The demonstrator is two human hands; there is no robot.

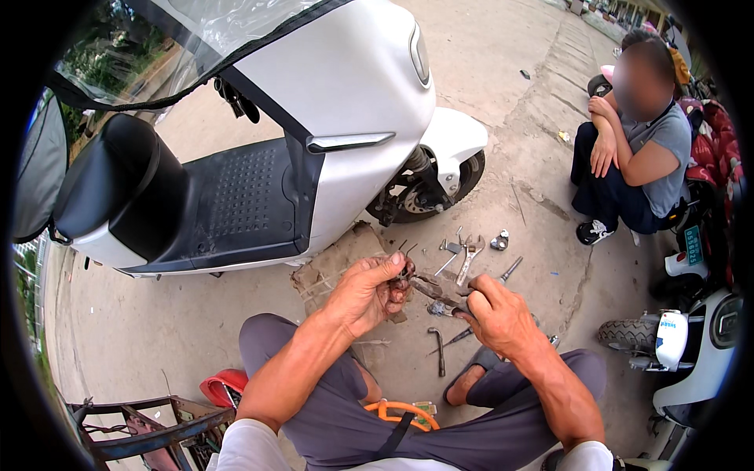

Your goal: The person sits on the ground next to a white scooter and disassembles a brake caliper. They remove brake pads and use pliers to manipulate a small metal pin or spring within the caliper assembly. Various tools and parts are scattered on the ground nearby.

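Observation:
My left hand (pixel 369 290) pinches a small, dark, greasy metal part (pixel 406 272) with two thin prongs pointing up. My right hand (pixel 503 315) is closed on a long, dirty brown object (pixel 437 290) whose far end meets that part; its exact kind is unclear. Below and behind the hands, tools lie on the ground: an adjustable wrench (pixel 470 261), a T-shaped metal tool (pixel 452 249), a screwdriver (pixel 512 268) and an L-shaped socket wrench (pixel 437 353). A small silver metal piece (pixel 499 240) lies to the right of the wrench.
Ahead and left stands a white electric scooter (pixel 353 86), its front wheel (pixel 440 192) close to the tools. Flattened cardboard (pixel 334 271) lies under my left arm. A person (pixel 640 149) crouches at the right near parked scooters (pixel 699 353). A rusty metal frame (pixel 157 428) stands lower left.

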